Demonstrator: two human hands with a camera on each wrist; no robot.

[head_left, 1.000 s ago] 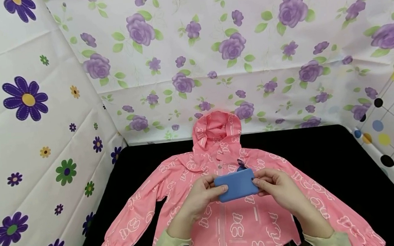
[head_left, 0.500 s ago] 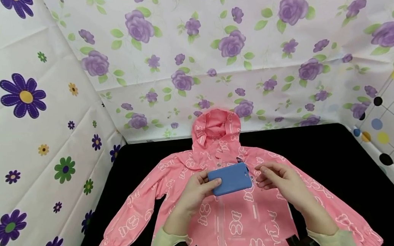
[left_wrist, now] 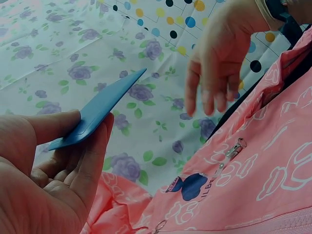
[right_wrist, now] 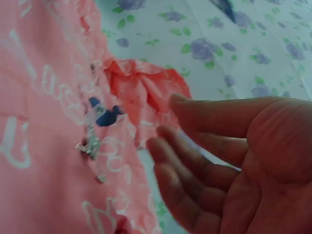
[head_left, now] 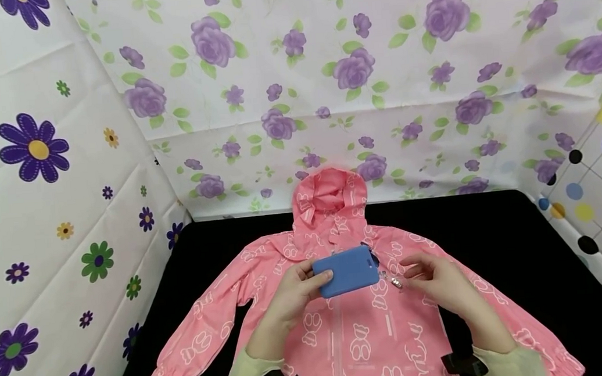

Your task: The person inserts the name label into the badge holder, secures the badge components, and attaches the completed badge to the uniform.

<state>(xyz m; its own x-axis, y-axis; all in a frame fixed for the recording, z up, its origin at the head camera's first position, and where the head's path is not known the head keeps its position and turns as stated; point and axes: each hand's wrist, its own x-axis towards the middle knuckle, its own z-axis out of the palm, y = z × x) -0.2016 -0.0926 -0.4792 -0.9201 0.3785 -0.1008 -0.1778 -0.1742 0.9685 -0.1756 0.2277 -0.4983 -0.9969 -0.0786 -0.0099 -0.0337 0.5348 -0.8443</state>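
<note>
My left hand (head_left: 300, 287) pinches a flat blue card holder (head_left: 350, 271) by its left end, thumb on top and fingers beneath. A small slot shows near the holder's far end. The left wrist view shows the card holder (left_wrist: 105, 109) edge-on, raised above the pink hooded jacket (head_left: 361, 347). My right hand (head_left: 441, 280) hovers over the jacket's chest with loosely bent fingers and nothing between them. Close to its fingertips lies a small metal clip (head_left: 396, 283), also a silvery clip (right_wrist: 90, 147) in the right wrist view, beside a dark blue patch (right_wrist: 106, 114).
The jacket lies spread on a black table (head_left: 231, 232), its hood (head_left: 327, 192) toward the back wall and both sleeves out to the sides. Flower-printed sheets (head_left: 271, 67) rise behind and to the left. A dotted sheet (head_left: 601, 202) stands at the right.
My right hand has let go of the card holder's right end and moved off to the right. The left hand has shifted the holder slightly left, and the metal clip now shows.
</note>
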